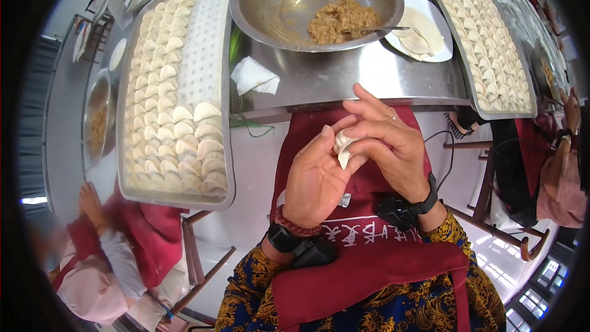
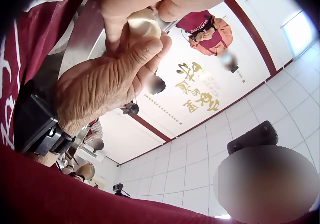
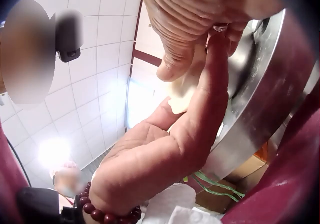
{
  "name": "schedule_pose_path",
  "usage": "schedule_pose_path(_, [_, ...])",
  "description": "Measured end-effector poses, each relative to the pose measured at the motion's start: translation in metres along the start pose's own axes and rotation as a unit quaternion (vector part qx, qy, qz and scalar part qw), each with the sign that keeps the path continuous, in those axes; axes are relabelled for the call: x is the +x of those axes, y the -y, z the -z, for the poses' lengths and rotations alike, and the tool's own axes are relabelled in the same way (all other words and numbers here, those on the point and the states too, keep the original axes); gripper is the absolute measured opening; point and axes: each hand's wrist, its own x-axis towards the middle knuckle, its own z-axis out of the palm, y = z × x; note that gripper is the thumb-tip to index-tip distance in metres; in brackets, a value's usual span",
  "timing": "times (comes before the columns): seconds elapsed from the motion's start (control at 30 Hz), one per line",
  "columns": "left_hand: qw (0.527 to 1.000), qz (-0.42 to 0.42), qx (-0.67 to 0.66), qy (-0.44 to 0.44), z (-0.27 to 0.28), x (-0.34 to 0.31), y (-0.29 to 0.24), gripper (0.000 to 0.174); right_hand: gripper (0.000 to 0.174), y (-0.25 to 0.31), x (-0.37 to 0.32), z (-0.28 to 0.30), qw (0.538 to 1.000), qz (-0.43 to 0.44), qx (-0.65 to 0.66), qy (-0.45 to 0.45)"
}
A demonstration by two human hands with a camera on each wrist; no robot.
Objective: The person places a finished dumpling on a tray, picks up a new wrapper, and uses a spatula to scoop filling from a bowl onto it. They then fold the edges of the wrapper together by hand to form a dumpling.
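The dumpling, long axis pointing roughly toward the counter, is held at chest height, pinched between the left hand and the right hand, both equally near.

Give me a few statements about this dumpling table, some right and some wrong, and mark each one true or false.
1. The left hand and right hand hold one dumpling between them. True.
2. The metal bowl is empty. False: it holds a heap of filling with a spoon in it.
3. The tray on the left carries rows of folded dumplings. True.
4. The bead bracelet is on the right wrist. False: it is on the left wrist.
5. The white plate beside the bowl holds flat wrappers. True.
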Motion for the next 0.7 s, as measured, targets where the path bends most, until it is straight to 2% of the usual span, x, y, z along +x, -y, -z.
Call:
schedule_pose_path(0.27, [0.999, 0.031, 0.017, 0.023, 0.001, -0.001, -0.005, 0.047, 0.013, -0.001, -0.003, 0.000, 0.998, -0.030, 0.036, 0.028])
schedule_pose_path(0.37, [0.998, 0.022, 0.033, 0.040, 0.004, -0.001, -0.010, 0.048, 0.012, 0.003, -0.002, -0.001, 0.994, -0.077, 0.072, 0.018])
schedule_pose_path(0.43, [0.997, 0.032, 0.046, 0.046, 0.001, -0.002, -0.013, 0.049, 0.013, -0.003, 0.000, 0.006, 0.995, -0.024, 0.016, 0.097])
schedule_pose_path(0.47, [0.996, 0.043, 0.059, 0.053, 0.000, -0.002, -0.015, 0.050, 0.013, -0.002, 0.000, 0.008, 0.995, -0.027, 0.016, 0.097])
schedule_pose_path(0.53, [0.993, 0.062, 0.073, 0.068, 0.003, -0.002, -0.019, 0.052, 0.011, 0.003, 0.003, 0.010, 0.984, 0.027, -0.075, 0.158])
schedule_pose_path(0.63, [0.988, 0.087, 0.093, 0.085, 0.004, -0.002, -0.020, 0.056, 0.009, -0.002, 0.003, 0.012, 0.977, 0.056, -0.074, 0.192])
schedule_pose_path(0.7, [0.987, 0.093, 0.099, 0.086, 0.002, -0.002, -0.021, 0.057, 0.009, -0.004, 0.002, 0.012, 0.978, 0.043, -0.068, 0.195])
